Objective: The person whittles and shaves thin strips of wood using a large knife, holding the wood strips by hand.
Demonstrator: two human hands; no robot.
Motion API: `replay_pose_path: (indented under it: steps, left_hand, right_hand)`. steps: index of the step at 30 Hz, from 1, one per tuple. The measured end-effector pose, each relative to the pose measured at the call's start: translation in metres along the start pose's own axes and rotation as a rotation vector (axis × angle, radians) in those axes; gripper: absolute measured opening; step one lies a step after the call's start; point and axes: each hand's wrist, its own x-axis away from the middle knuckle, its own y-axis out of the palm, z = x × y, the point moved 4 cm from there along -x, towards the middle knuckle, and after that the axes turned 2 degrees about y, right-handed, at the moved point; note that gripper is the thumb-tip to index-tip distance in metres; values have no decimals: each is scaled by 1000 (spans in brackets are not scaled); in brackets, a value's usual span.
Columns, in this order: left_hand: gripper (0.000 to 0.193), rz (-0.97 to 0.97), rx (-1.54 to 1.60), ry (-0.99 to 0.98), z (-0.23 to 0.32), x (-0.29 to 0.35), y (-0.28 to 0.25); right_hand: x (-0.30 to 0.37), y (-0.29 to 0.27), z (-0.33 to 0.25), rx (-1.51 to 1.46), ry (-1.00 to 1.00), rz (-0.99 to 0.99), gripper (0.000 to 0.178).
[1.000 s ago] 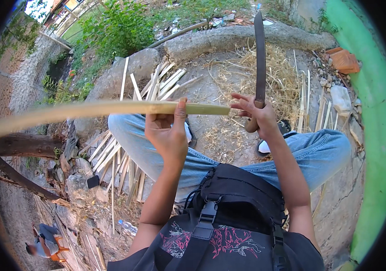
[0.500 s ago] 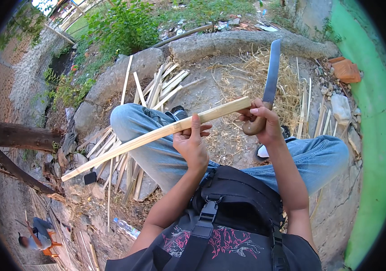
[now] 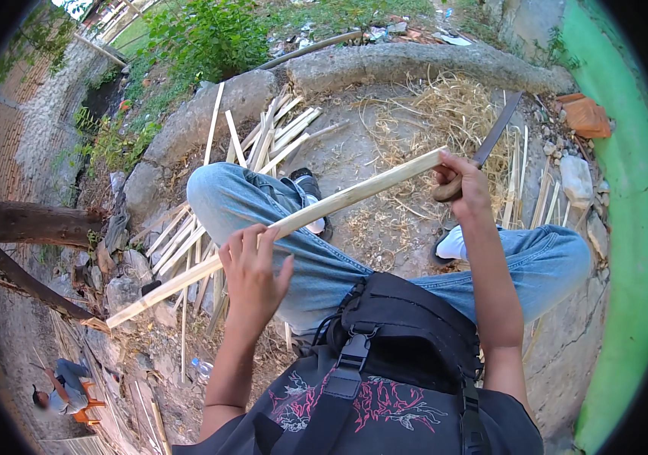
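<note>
my two hands are apart, linked by one pale wooden strip [image 3: 358,195]. the strip runs at a slant: its far end is at my right hand, its middle passes under my left hand, and its near end projects beyond the left hand, to the left.

right hand [image 3: 463,184]: clamped on the knife [image 3: 499,130] by its brown handle, with the fingertips at the end of the strip. the dark blade points away from me, beyond the hand and to its right.

left hand [image 3: 251,267]: fingers laid across the strip, thumb set apart from it. whether these fingers close around the strip, i cannot tell.

surroundings: one bundle of split strips [image 3: 271,140] lies on the ground beyond my left hand; further strips [image 3: 180,249] lie to its left. curled shavings [image 3: 445,114] are heaped beyond my right hand. my jeans [image 3: 244,201] are below the strip, and a black bag [image 3: 411,315] rests nearer my body, between the forearms.
</note>
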Motion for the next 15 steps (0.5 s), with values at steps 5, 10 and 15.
replay_pose_path:
  steps: [5,10,15]
  left_hand:
    - [41,-114,-35,49,-2,-12,4]
    - [25,-335,159,120,-3,-12,38]
    - [28,-495,820,-223,16,-19,66]
  right_hand:
    - [-7,3,-23,19,-28,1,15]
    - [-2,1,-64,69,-133,17,20]
    - [9,-18,-78,394,-361,171,36]
